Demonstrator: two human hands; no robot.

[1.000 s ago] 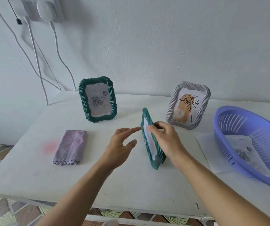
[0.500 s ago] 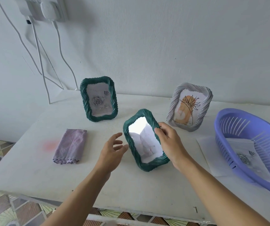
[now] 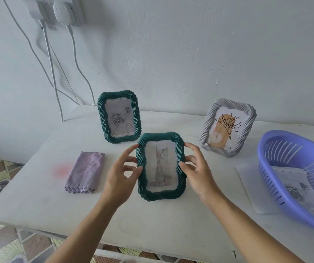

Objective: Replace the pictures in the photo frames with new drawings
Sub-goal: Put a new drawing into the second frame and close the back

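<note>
A dark green twisted-rim photo frame stands upright at the table's middle, facing me, with a pale cat picture inside. My left hand holds its left edge with curled fingertips, and my right hand holds its right edge the same way. Behind it to the left stands a second green frame with a grey rose drawing. At the back right a grey frame holds an orange drawing with black line work. A loose rose drawing lies in the purple basket.
A folded lilac cloth lies left of the hands on the white table. A white sheet lies partly under the basket at the right. White cables hang down the wall at the back left. The table's front edge is close to me.
The frame was edge-on in my right hand, then turned to face me. My left hand came in from the left and now holds its left edge.
</note>
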